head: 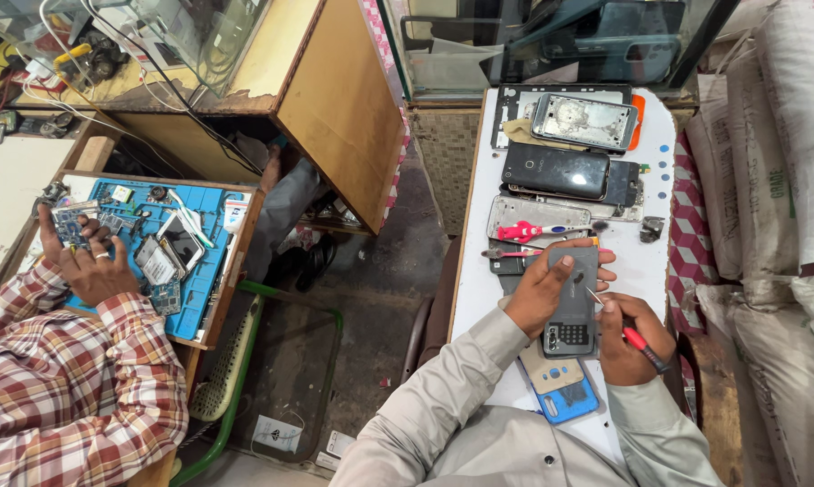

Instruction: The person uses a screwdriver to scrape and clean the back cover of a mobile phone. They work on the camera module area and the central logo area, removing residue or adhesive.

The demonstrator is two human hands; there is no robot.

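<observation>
White table (652,261) — four phones (stacked), one in left hand (540,293).

A black phone (556,169) lies beside a pink-handled screwdriver (526,232) and blue mat (210,271).

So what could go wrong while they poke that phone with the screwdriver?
The left hand holds the grey phone up off the white table, so it might slip and drop. The red-handled screwdriver in the right hand touches the phone's back with its thin tip; a slip could scratch it or jab a finger. Tiny screws could get lost among the stacked phone parts nearby.
</observation>
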